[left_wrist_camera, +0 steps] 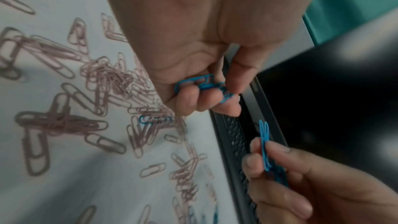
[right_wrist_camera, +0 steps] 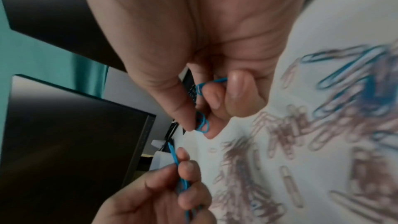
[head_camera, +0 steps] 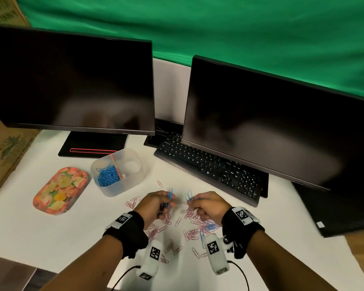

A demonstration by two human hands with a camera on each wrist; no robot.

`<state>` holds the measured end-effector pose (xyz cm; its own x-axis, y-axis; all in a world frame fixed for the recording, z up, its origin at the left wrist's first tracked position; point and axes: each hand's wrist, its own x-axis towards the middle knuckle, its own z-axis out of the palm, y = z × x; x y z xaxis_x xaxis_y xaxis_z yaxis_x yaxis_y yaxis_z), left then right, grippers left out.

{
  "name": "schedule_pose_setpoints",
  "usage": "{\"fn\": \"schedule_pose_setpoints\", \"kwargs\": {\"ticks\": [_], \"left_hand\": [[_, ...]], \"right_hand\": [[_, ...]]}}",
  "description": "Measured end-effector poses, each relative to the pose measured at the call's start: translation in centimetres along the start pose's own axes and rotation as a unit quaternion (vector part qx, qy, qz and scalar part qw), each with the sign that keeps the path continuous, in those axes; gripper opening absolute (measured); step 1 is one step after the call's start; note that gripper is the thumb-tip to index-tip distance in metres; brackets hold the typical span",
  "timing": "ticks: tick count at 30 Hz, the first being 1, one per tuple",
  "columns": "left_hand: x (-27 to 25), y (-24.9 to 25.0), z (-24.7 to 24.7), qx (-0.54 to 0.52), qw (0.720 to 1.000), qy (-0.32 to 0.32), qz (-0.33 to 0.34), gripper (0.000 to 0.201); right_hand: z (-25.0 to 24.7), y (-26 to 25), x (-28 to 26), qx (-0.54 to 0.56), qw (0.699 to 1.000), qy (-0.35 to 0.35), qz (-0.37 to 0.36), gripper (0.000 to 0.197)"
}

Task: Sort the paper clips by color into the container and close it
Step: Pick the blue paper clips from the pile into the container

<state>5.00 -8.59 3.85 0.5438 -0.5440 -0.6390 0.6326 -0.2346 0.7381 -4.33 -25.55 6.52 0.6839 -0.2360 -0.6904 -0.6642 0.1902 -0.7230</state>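
Pink paper clips (head_camera: 190, 216) lie scattered on the white table, with a few blue clips (head_camera: 211, 226) among them. My left hand (head_camera: 166, 203) hovers over the pile and grips a small bunch of blue clips (left_wrist_camera: 204, 85) in its curled fingers. My right hand (head_camera: 192, 203), close beside it, pinches more blue clips (right_wrist_camera: 202, 123) between thumb and fingertips. The translucent container (head_camera: 135, 153) stands uncovered at the far left of the hands, with a heap of blue clips (head_camera: 108, 175) in its left compartment, beside a pink divider. Its floral lid (head_camera: 60, 190) lies flat to the left.
A black keyboard (head_camera: 210, 169) lies just beyond the hands under the right monitor (head_camera: 271, 127). The left monitor (head_camera: 72, 85) and its stand rise behind the container. Cardboard boxes (head_camera: 4, 148) border the table's left edge.
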Motion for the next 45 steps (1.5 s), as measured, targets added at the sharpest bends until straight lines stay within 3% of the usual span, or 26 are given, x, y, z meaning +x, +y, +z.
{"fn": "schedule_pose_setpoints", "kwargs": {"ticks": [4,11,16,19,21,22,23,24,25,26,27,30,33,35,37,39,41,42,45], "left_hand": [[-0.9,1.9,-2.5,-0.144,0.989,0.03,-0.01,0.016],[-2.1,6.7,-9.5,-0.199,0.963,0.171,0.062,0.035],[-2.3,8.2,-13.2,-0.222,0.949,0.217,0.046,0.038],[-1.8,8.5,-14.2,-0.229,0.945,0.232,0.028,0.038],[-1.3,8.6,-14.8,-0.221,0.945,0.239,0.019,0.039],[-1.1,8.7,-14.9,-0.212,0.947,0.241,0.015,0.042],[-0.8,8.7,-15.1,-0.201,0.949,0.242,0.013,0.044],[-0.8,8.8,-15.1,-0.193,0.951,0.242,0.011,0.046],[-0.7,8.9,-15.1,-0.181,0.952,0.246,0.008,0.048],[-0.5,9.0,-15.1,-0.169,0.952,0.254,0.006,0.05],[-0.4,9.1,-15.1,-0.15,0.953,0.264,0.009,0.051],[-0.7,9.5,-14.4,-0.065,0.956,0.28,0.052,0.038],[-1.2,9.1,-12.3,0.064,0.95,0.269,0.142,0.015],[-1.4,7.8,-10.3,0.168,0.939,0.23,0.191,0.012],[-1.1,6.1,-8.0,0.277,0.925,0.175,0.195,0.014],[-0.7,4.0,-5.3,0.371,0.902,0.115,0.188,0.017],[-0.1,2.1,-2.5,0.44,0.876,0.073,0.184,0.017],[0.3,1.1,-1.7,0.466,0.863,0.067,0.182,0.017],[1.5,-1.0,-0.9,0.507,0.844,0.098,0.145,0.015]], "right_hand": [[4.3,-4.0,1.4,-0.043,0.997,-0.049,-0.036,0.013],[14.1,-11.0,5.0,-0.185,0.974,-0.124,-0.05,0.016],[19.2,-13.7,6.8,-0.272,0.956,-0.089,-0.067,0.011],[20.3,-14.3,7.9,-0.267,0.956,-0.092,-0.083,0.03],[20.3,-14.5,8.8,-0.248,0.96,-0.092,-0.091,0.032],[20.4,-14.8,9.0,-0.295,0.947,-0.102,-0.074,0.03],[20.4,-14.6,9.2,-0.432,0.892,-0.07,-0.117,0.031],[20.3,-14.7,9.2,-0.487,0.859,-0.055,-0.147,0.032],[20.4,-14.9,9.0,-0.455,0.881,-0.061,-0.114,0.03],[19.8,-15.0,8.9,-0.314,0.943,-0.087,-0.066,0.028],[19.1,-15.0,9.3,-0.246,0.962,-0.086,-0.084,0.027],[16.1,-14.3,8.5,-0.155,0.983,-0.078,-0.066,0.022],[11.2,-12.4,7.1,-0.173,0.98,-0.063,-0.07,0.02],[7.4,-10.0,6.3,-0.213,0.974,-0.023,-0.074,0.019],[4.0,-6.9,5.6,-0.281,0.956,0.034,-0.08,0.021],[1.1,-3.8,4.9,-0.402,0.906,0.087,-0.097,0.022],[-1.6,-0.9,3.9,-0.519,0.844,0.103,-0.084,0.026],[-2.7,0.5,3.7,-0.545,0.827,0.106,-0.083,0.027],[-5.5,4.0,2.3,-0.522,0.842,0.121,-0.065,0.029]]}}
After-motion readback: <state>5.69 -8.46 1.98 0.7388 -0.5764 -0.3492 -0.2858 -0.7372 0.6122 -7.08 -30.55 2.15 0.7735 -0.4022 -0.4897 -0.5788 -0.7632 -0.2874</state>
